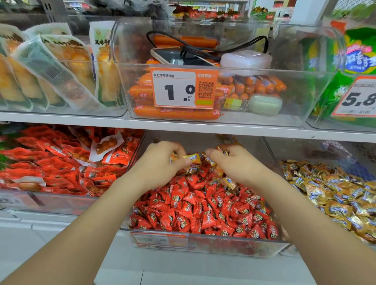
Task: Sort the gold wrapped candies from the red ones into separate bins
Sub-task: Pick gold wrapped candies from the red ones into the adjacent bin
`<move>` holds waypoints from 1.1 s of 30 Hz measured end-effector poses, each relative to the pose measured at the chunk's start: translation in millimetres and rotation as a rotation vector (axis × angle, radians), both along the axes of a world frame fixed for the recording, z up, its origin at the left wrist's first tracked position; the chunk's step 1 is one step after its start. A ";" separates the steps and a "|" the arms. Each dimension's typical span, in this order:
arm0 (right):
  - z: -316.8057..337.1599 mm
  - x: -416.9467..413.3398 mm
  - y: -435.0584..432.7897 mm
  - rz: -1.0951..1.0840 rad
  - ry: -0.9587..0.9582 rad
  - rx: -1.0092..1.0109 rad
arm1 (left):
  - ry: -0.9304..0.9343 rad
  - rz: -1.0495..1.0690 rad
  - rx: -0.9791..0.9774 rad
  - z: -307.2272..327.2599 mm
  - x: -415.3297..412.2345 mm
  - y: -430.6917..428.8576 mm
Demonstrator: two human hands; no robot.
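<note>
Left grip (159, 159) and right grip (238, 163): bare hands, nails short. Left forearm (89, 223) from 7 o'clock, right forearm (306, 212) from 5 o'clock, both bare to the frame edge. Sleeves higher up: can't tell.

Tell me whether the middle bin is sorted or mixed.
Mixed: gold candies lie among the red candies at the back of the bin.

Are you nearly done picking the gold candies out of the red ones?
Mostly. The right bin is already piled with gold candies, and the front of the middle bin shows mostly red candies. Right now the left hand and right hand each pinch gold ones at the back. A few gold strays lie there among the red.
</note>
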State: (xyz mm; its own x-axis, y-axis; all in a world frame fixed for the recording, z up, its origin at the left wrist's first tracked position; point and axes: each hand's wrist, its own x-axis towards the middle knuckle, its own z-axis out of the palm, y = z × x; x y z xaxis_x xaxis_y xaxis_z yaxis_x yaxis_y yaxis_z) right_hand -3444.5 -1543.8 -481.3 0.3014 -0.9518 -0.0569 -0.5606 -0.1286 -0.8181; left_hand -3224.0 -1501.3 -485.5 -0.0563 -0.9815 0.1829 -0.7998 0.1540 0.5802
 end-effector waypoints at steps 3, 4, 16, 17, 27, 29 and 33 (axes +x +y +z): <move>1.5 -5.2 11.8 0.072 -0.123 0.006 | 0.373 0.017 0.125 10.4 -17.4 19.2; 2.3 -7.5 16.7 0.091 -0.200 0.033 | 0.474 0.015 0.187 13.5 -23.9 24.8; 15.7 -102.1 69.8 -0.057 -0.415 0.009 | 0.921 -0.056 0.337 11.6 -132.1 46.8; 13.6 -115.0 67.6 -0.123 -0.454 0.023 | 0.952 0.002 0.306 8.4 -141.9 43.3; -24.4 -218.7 25.7 -0.335 0.439 -0.256 | 0.621 0.185 0.314 -2.0 -160.7 9.8; -30.6 -221.6 20.3 -0.310 0.470 -0.307 | 0.710 0.156 0.369 -0.8 -163.4 8.2; -29.9 -217.1 16.1 -0.313 0.483 -0.357 | 0.799 0.122 0.317 6.6 -173.3 15.6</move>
State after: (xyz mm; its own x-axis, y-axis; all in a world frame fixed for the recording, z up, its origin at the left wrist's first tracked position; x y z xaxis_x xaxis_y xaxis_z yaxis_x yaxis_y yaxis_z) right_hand -3661.6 -1527.7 -511.3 0.0278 -0.9755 0.2182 -0.9073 -0.1162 -0.4040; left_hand -3397.3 -1485.8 -478.9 0.0811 -0.9837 -0.1603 -0.1351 -0.1702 0.9761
